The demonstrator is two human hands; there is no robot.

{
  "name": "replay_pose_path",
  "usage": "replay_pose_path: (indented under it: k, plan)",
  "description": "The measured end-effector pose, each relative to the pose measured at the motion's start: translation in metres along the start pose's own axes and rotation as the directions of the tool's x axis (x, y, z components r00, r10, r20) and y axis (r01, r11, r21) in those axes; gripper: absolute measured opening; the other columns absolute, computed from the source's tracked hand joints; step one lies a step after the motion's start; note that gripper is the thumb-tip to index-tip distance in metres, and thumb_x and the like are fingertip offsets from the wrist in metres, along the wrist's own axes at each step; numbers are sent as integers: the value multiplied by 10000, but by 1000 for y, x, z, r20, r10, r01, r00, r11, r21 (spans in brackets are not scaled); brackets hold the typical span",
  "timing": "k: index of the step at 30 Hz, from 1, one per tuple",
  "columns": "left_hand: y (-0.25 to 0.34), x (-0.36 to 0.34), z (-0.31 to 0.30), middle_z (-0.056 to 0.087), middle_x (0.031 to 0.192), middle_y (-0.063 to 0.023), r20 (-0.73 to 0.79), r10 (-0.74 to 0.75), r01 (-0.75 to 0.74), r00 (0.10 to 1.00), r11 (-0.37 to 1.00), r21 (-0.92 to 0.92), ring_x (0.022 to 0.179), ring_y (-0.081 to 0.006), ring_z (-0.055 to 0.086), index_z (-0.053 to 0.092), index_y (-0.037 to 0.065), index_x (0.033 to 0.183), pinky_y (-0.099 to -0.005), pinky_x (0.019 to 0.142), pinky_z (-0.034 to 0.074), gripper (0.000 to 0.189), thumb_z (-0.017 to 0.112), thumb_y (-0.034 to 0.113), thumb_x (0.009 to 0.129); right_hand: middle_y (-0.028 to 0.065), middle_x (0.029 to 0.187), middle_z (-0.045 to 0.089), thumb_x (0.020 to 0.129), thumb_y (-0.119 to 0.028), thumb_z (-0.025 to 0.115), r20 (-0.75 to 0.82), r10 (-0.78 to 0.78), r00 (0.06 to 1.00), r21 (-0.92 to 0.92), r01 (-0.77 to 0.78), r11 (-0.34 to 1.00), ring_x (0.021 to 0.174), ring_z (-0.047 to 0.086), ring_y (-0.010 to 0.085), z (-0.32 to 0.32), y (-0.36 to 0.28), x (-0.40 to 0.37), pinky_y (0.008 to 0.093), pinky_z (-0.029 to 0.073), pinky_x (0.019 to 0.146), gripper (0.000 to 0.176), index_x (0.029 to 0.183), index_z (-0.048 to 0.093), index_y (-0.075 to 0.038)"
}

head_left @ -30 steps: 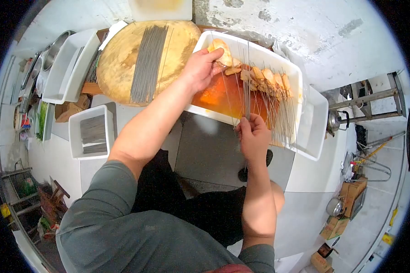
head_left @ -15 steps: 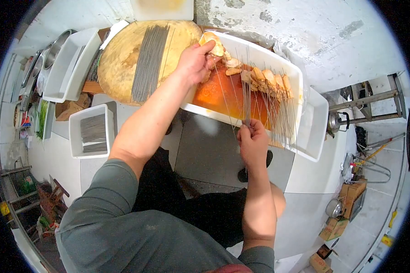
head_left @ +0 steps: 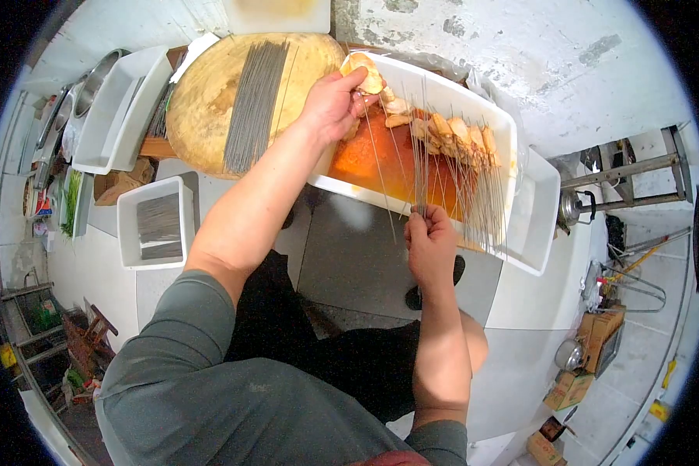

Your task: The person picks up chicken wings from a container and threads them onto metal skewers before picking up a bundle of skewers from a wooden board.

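My left hand [head_left: 338,101] is closed on a pale orange piece of meat [head_left: 363,74] at the left end of a white tub [head_left: 499,116]. A thin skewer [head_left: 382,167] slants down from that meat, its lower end free. My right hand [head_left: 431,235] is closed round a bundle of thin metal skewers [head_left: 420,175] at the tub's front edge. Orange-red liquid [head_left: 369,159] lies in the tub. Skewered meat [head_left: 462,136] rests in a row along its right and back part, with the skewer ends leaning over the front rim.
A round wooden board [head_left: 202,101] carries many metal skewers [head_left: 258,105]. Left of it stands a long white tub [head_left: 101,132], and below, a small white bin [head_left: 124,233] holding skewers. Another white tub [head_left: 547,210] sits at the right, near a metal rack [head_left: 637,167].
The lower end of the skewer below my left hand has moved left, away from my right hand. Both hands have stayed almost in place.
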State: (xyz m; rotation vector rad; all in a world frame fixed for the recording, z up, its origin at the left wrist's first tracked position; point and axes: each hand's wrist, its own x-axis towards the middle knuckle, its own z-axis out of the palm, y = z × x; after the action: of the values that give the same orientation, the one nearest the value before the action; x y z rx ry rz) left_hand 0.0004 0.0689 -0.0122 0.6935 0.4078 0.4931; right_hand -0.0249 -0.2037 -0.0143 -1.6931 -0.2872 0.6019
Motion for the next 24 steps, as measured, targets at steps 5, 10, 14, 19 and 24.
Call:
replay_pose_path:
  k: [5, 10, 14, 19, 24]
  plan:
    - [1, 0, 1, 638, 1014, -173, -8, 2, -2, 1000, 1000, -8, 859, -218, 647, 525, -66, 1103, -268, 708, 566, 258, 501, 152, 967, -13, 685, 546, 913, -133, 570, 15, -1, 1000, 20, 1, 1000, 594, 455, 60, -1, 3, 0, 235, 380, 526, 116, 923, 573, -18]
    - [4, -5, 7, 626, 1022, -164, -11, -13, 13, 1000, 1000, 4, 867, -222, 648, 521, -68, 1087, -276, 726, 571, 248, 520, 143, 956, -9, 698, 550, 909, -121, 563, 18, -1, 1000, 33, 1, 999, 613, 465, 63, -1, 2, 0, 234, 389, 544, 109, 933, 575, -15]
    - [1, -10, 12, 627, 996, -141, -18, -6, 7, 1000, 999, 53, 853, -213, 650, 529, -62, 1064, -272, 721, 571, 230, 550, 130, 938, -5, 702, 552, 907, -137, 564, 10, -9, 1000, -11, 9, 1000, 630, 474, 71, -2, 5, 1, 244, 394, 560, 127, 930, 580, -13]
    - [-3, -9, 11, 635, 981, -117, 26, 1, -4, 1000, 990, 141, 837, -199, 653, 549, -46, 1049, -267, 713, 567, 208, 571, 119, 923, -5, 699, 548, 903, -149, 563, 22, 27, 999, 13, -28, 1000, 632, 474, 78, -1, 4, 2, 252, 394, 562, 138, 915, 579, -13]
    - [-2, -21, 24, 635, 996, -113, 10, 18, -20, 1000, 974, 225, 852, -198, 652, 555, -37, 1049, -285, 745, 564, 203, 575, 120, 921, -11, 695, 543, 902, -152, 562, 19, 59, 998, 42, -60, 997, 630, 469, 76, 1, 1, 1, 250, 392, 562, 137, 910, 575, -16]
